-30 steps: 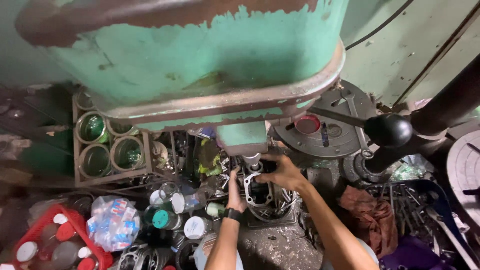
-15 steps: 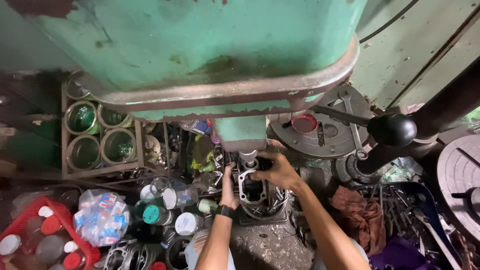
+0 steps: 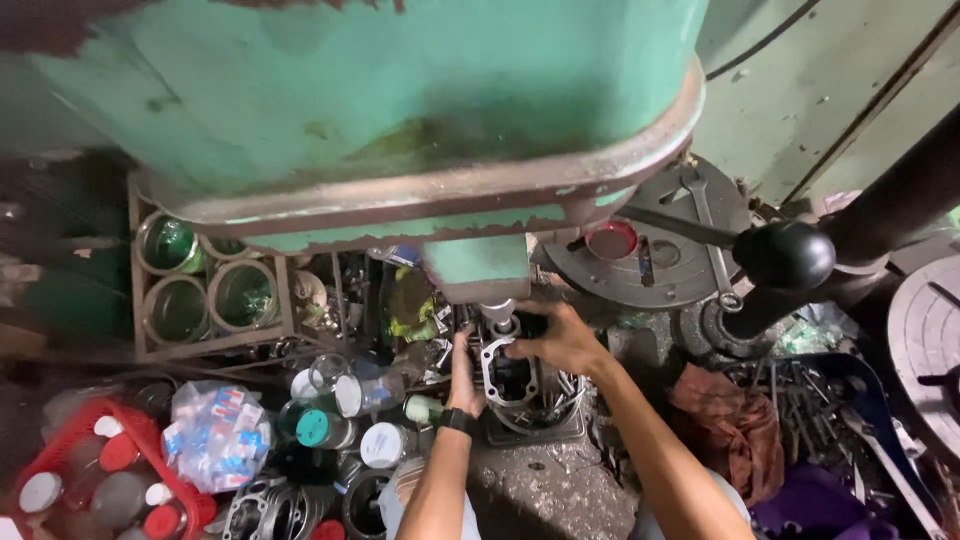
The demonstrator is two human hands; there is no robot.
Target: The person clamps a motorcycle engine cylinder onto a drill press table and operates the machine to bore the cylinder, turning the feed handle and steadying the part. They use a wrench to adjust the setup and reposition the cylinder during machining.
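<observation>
Both hands grip a grey metal casting (image 3: 510, 375) that sits under the spindle (image 3: 497, 312) of a big green drill press (image 3: 400, 110). Left hand (image 3: 463, 375) lies along the casting's left edge, fingers pointing up and pressed together against its side, a dark band at the wrist. Right hand (image 3: 560, 340) comes over the casting's top right corner, fingers curled down on the rim, thumb toward the dark bore in its middle. So the casting lies between the two hands, touching both, and rests on the press's small table (image 3: 535, 430), directly below the spindle.

Both forearms rise from the bottom edge of the view; the left is nearly straight up, the right slants in from the lower right with the elbow bent outward.

Left of the hands stand jars and cans (image 3: 350, 400) with white and teal lids, close together. Farther left a red basket (image 3: 120, 470) holds bottles, with a clear bag (image 3: 215, 435) of small packets just beside it. Above those, a wooden rack (image 3: 200, 290) holds green-tinted round tins. To the right, a black ball knob (image 3: 785, 255) ends the feed lever, in front of a round metal plate (image 3: 650, 255) carrying a spanner and a red cap. A brown rag (image 3: 725, 425) lies right of the right forearm, near a blue tray (image 3: 850, 400) of tools.
</observation>
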